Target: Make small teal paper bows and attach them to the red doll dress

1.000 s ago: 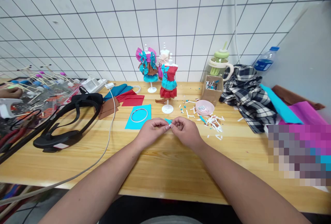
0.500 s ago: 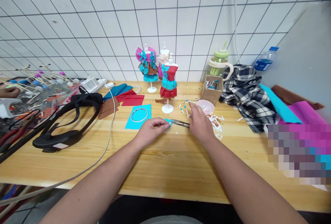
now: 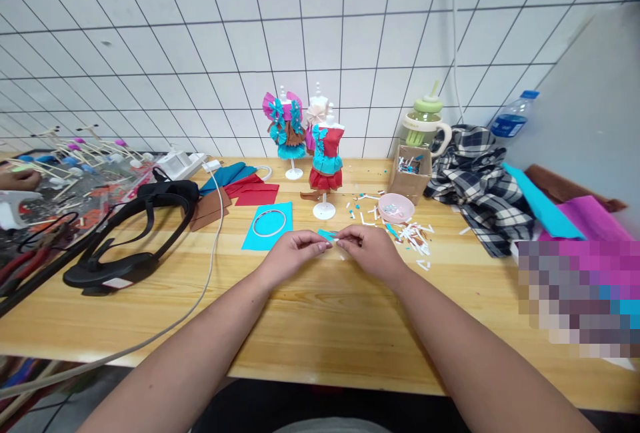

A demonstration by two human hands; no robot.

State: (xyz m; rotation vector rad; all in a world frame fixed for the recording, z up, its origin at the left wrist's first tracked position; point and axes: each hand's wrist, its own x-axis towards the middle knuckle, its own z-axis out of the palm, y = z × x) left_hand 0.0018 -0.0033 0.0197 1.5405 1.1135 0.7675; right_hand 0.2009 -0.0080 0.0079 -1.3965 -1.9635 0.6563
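Observation:
My left hand [image 3: 300,248] is closed in a pinch, its fingertips just in front of a small turquoise piece of paper or cloth [image 3: 326,234]. Whatever tiny thing sits between those fingers is too small to name. Facing it, my right hand [image 3: 373,251] also pinches, fingertips almost touching the left ones; its hold is hidden too. The thread snips are mostly covered by the right hand. Left of my hands, a silver ring [image 3: 269,222] rests on a turquoise sheet [image 3: 250,236]. Behind them stands a small dress form [image 3: 327,160] in a red and turquoise outfit.
White and turquoise scraps [image 3: 416,240] lie right of my hands, beside a pink bowl [image 3: 397,208]. A cardboard box [image 3: 410,180], cup [image 3: 424,120] and checked cloth [image 3: 480,180] stand behind. At left are a black headset [image 3: 135,240], a cable [image 3: 213,253] and another person's hand [image 3: 23,178].
My right hand has come left and nearer from beside the bowl, over the snips, and its fingers have closed beside my left fingertips. My left hand has barely moved.

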